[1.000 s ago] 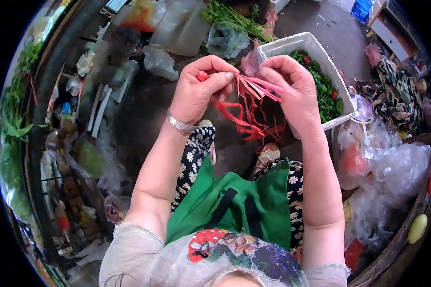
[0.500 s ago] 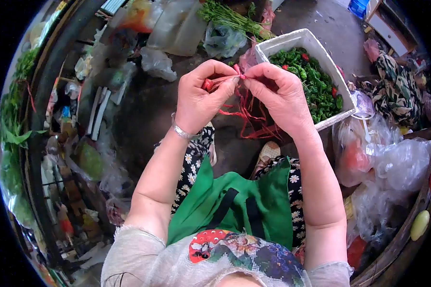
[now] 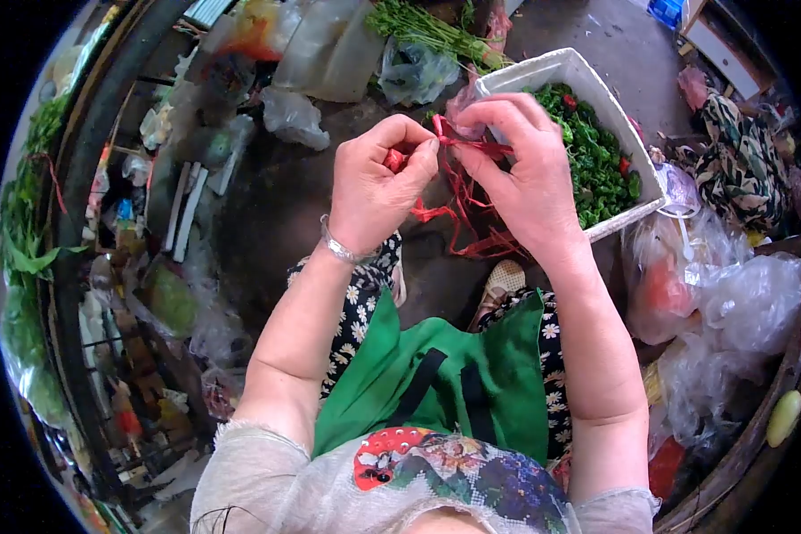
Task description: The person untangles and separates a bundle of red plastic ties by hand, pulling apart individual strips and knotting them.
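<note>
Red plastic strips (image 3: 458,200) hang in a loose tangle between and below my two hands. My left hand (image 3: 384,182) is closed, pinching one end of the strips at the fingertips, with a bit of red bunched inside its fingers. Just to the right, my right hand (image 3: 518,169) has its thumb and fingers closed around a stretch of the red strips. The fingertips of the two hands are a little apart, with red material spanning the gap. Behind my right hand stands a white foam box (image 3: 636,156) holding green and red peppers (image 3: 596,160).
Leafy green stalks (image 3: 427,28) and a clear plastic bag (image 3: 416,73) lie beyond my hands. Clear bags (image 3: 748,303) and camouflage cloth (image 3: 743,173) are at the right. White strips (image 3: 185,209) and cluttered shelving line the left. A green apron (image 3: 436,383) covers my lap.
My right hand has drawn slightly away from my left after their fingertips met around the strips. Its fingers now hold a darker, bunched stretch. My left hand keeps its pinch.
</note>
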